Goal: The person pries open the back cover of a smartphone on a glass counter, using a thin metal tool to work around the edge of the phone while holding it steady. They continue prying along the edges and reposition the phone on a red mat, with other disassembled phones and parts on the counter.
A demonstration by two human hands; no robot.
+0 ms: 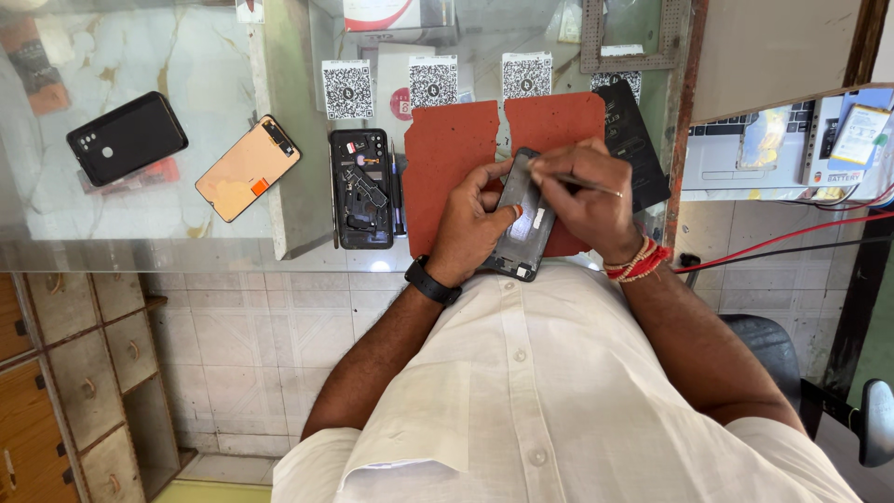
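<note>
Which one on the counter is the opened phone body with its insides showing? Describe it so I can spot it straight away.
Start at the red work mat on the glass counter. Just off the mat's left edge lies the opened phone body, a black upright rectangle, untouched by the left hand. Unlike the closed black phone and the copper-backed screen panel farther left, its internal parts lie exposed.

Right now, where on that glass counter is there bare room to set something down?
Bare glass lies above the black phone and the orange-backed screen panel, toward the far left. It is crowded from the opened phone frame across the red mat, where both hands work.
</note>
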